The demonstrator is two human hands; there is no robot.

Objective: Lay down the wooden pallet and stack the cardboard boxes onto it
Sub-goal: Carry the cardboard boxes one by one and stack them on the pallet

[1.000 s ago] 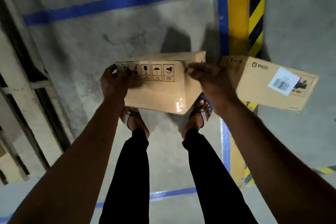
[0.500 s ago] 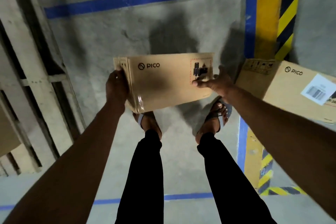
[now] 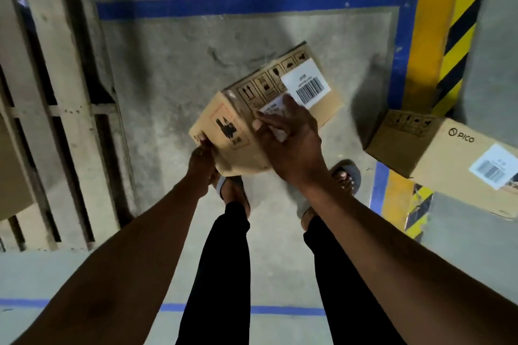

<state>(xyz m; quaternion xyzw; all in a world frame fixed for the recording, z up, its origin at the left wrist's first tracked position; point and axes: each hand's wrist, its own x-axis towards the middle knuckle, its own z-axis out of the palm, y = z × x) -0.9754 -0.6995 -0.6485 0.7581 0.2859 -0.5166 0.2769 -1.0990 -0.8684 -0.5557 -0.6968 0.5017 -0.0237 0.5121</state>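
I hold a brown cardboard box (image 3: 241, 123) in the air above my feet, tilted with one corner down. Handling symbols and a white barcode label show on its upper face. My left hand (image 3: 201, 159) grips its lower left corner. My right hand (image 3: 291, 143) lies spread over its top face, fingers on a small label. A second cardboard box (image 3: 437, 154) marked PICO lies on the floor at the right. The wooden pallet (image 3: 56, 109) lies flat along the left, its slats running away from me.
The concrete floor carries a blue painted rectangle (image 3: 246, 5) and a yellow and black hazard stripe (image 3: 448, 36) at the right. My sandalled feet (image 3: 343, 176) stand inside the blue lines. A brown box edge (image 3: 11, 171) rests on the pallet at far left.
The box has been turned in my hands, so the barcode face now points up and right. My view has swung left, bringing more of the pallet in.
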